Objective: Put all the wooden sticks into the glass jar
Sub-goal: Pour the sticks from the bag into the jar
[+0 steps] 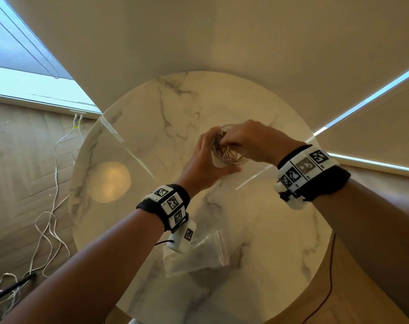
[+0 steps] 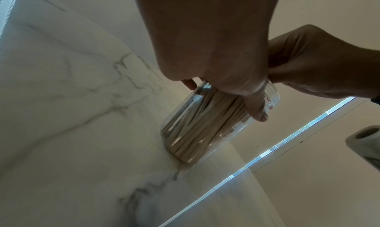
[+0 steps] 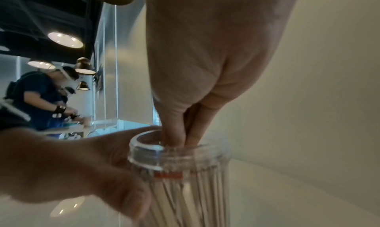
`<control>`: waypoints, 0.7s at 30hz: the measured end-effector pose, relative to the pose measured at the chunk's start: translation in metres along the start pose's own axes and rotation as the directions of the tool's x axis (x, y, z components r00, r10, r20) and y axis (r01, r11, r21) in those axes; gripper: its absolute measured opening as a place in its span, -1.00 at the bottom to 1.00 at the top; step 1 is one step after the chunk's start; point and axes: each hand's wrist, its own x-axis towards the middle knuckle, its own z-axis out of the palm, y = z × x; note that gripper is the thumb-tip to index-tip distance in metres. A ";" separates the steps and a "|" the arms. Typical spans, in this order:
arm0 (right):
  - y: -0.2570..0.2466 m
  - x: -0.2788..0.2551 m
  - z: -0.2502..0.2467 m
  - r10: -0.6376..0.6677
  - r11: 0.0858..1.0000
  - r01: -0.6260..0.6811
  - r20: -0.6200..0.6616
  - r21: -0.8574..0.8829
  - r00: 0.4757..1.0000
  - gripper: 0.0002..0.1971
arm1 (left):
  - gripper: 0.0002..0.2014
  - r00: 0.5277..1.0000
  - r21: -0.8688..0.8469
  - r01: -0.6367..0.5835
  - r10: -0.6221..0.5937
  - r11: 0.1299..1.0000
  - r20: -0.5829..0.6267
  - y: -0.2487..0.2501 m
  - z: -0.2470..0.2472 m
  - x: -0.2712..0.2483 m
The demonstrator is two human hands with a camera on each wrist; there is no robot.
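A ribbed glass jar (image 1: 231, 160) stands slightly tilted on the round marble table (image 1: 175, 108), packed with pale wooden sticks (image 2: 197, 133). My left hand (image 1: 212, 155) grips the jar from the left, its thumb (image 2: 257, 110) across the near side. My right hand (image 1: 226, 143) hovers over the jar. Its thumb and a finger reach down into the jar mouth (image 3: 148, 151), pinched together on what looks like a thin stick. The fingertips (image 3: 176, 138) are just inside the rim. No loose sticks show on the table.
A crumpled clear zip bag (image 1: 198, 253) lies on the table near me, under my left wrist. White cables (image 1: 49, 220) trail over the wooden floor at the left. Another person (image 3: 41, 97) works at a far table. A wall stands close behind the table.
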 end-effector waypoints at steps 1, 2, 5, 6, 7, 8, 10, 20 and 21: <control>-0.001 -0.002 0.005 -0.056 0.998 0.057 0.061 -0.020 0.997 -0.69 | 0.16 1.000 0.004 0.009 -0.009 1.000 0.005 0.000 0.000 0.000; -0.002 -0.004 0.008 -0.087 0.995 0.091 0.109 -0.031 0.990 -0.65 | 0.17 1.000 0.002 0.015 -0.015 1.000 0.009 0.000 0.000 0.001; -0.001 -0.008 -0.001 -0.053 0.993 0.071 0.165 -0.100 0.985 -0.55 | 0.16 1.000 0.000 -0.004 0.004 1.000 -0.002 0.000 0.000 0.001; 0.001 -0.009 -0.006 -0.043 0.993 0.056 0.132 -0.100 0.990 -0.55 | 0.16 1.000 0.005 -0.013 0.013 1.000 -0.007 0.000 0.000 0.000; 0.002 -0.010 -0.010 -0.030 0.997 0.037 0.089 -0.075 0.996 -0.57 | 0.16 1.000 0.011 -0.020 0.020 1.000 -0.011 0.000 0.000 0.000; 0.003 -0.012 -0.013 -0.006 0.999 0.008 0.062 -0.042 0.998 -0.59 | 0.16 1.000 0.013 -0.025 0.026 1.000 -0.015 0.000 0.001 0.000; 0.001 -0.013 -0.012 0.032 0.999 -0.030 0.077 -0.015 0.997 -0.57 | 0.16 0.999 0.010 -0.037 0.037 0.999 -0.020 -0.001 0.001 0.000; -0.018 -0.025 0.013 0.209 0.974 -0.174 0.287 -0.143 0.935 -0.29 | 0.20 1.000 -0.019 0.028 -0.027 0.999 0.015 0.001 -0.001 0.001; -0.019 -0.028 0.015 0.218 0.972 -0.183 0.285 -0.146 0.933 -0.26 | 0.21 0.999 -0.010 0.035 -0.035 0.999 0.025 0.003 -0.003 0.001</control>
